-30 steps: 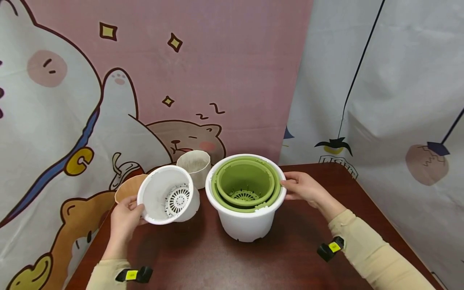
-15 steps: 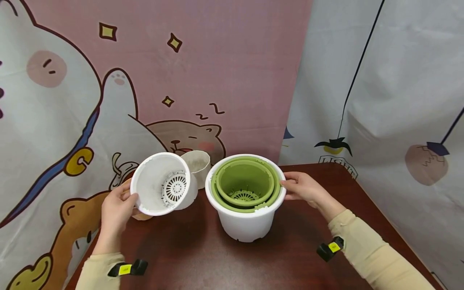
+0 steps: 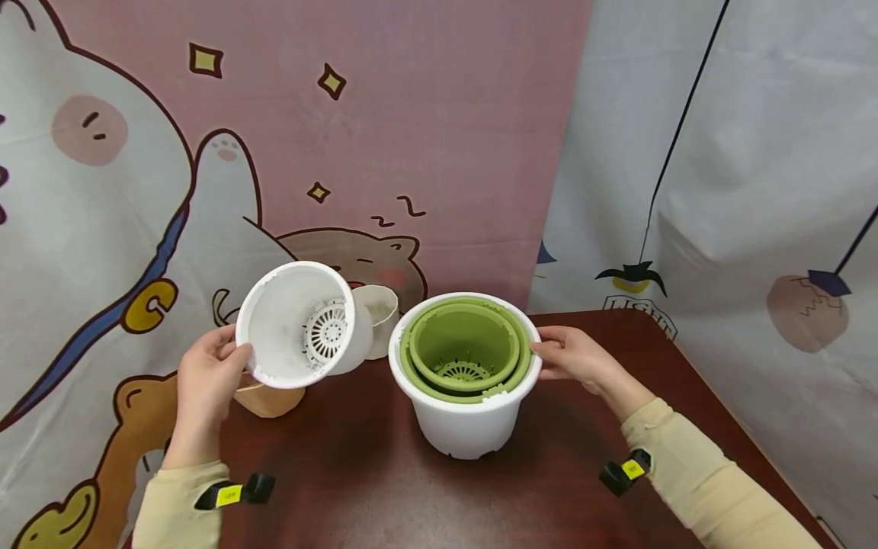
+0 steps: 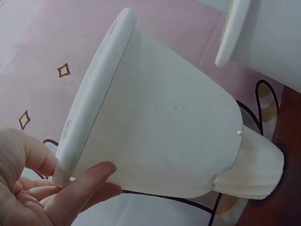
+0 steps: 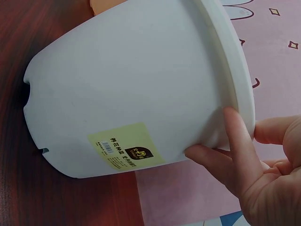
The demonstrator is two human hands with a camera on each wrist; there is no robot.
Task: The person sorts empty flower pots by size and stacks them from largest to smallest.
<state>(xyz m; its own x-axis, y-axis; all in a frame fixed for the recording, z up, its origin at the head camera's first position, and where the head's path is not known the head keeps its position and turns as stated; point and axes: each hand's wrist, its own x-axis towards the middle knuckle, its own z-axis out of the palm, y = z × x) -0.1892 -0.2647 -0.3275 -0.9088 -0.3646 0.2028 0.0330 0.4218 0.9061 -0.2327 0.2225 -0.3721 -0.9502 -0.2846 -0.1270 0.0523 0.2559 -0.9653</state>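
Observation:
My left hand [image 3: 209, 381] pinches the rim of a white flowerpot [image 3: 274, 328] with a slotted bottom, tilted so that its mouth faces me, up off the table. In the left wrist view the thumb and fingers grip the rim of this white flowerpot [image 4: 160, 113] from both sides. My right hand [image 3: 579, 357] holds the rim of a larger white flowerpot [image 3: 466, 427] standing upright on the table. Two green flowerpots [image 3: 466, 343] are nested inside it. A yellow label [image 5: 127, 147] shows on the larger pot's side in the right wrist view.
Behind the lifted pot stand a cream pot [image 3: 380, 324] and an orange-tan pot [image 3: 270, 398], both partly hidden. The dark red-brown table [image 3: 384, 488] runs back to a wall hung with a cartoon-printed cloth [image 3: 446, 137].
My left hand has raised the smaller white flowerpot and moved it up and to the left, showing more of the orange-tan pot's lower part. The right hand and larger pot have stayed put.

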